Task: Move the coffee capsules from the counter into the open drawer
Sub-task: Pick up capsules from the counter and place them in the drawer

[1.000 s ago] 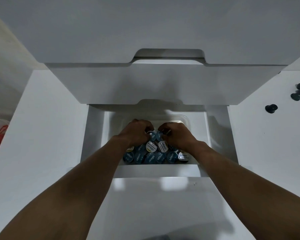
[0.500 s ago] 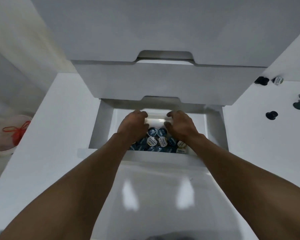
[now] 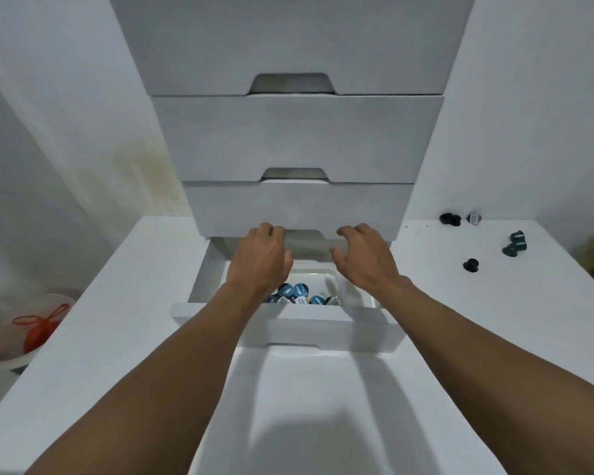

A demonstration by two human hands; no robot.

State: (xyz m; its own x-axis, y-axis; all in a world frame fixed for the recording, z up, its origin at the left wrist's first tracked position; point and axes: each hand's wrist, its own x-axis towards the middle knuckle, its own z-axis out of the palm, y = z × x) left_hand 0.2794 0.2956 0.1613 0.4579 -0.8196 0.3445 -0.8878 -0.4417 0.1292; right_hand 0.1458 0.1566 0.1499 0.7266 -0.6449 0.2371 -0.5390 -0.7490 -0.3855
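**Hands above the open drawer (image 3: 288, 322).** The left hand (image 3: 258, 260) and the right hand (image 3: 366, 260) are shown with their backs to the camera and the fingers loosely curled. Nothing is seen gripped in either, though the palms are hidden. A batch of coffee capsules (image 3: 299, 292) is seen lying in the clear tray (image 3: 318, 269) inside the drawer, lids mostly upward. Several loose capsules (image 3: 514, 243) are scattered well apart on the counter (image 3: 460, 320) to the right, not yet moved. The following risks may be judged. The fingertips are placed close under the closed drawer front (image 3: 299, 207) above, so the knuckles could be knocked against its lower edge if the hands were lifted straight up. The loose capsules are rounded and some appear to lie on their sides, so they could be set rolling toward the counter edge by a careless sweep. The nearest capsule (image 3: 471, 265) would be the most exposed. Should too many be gathered in one handful, one could be dropped outside the drawer or beside the tray. The batch is heaped unevenly, so further capsules might be stacked too high for the drawer to be shut.
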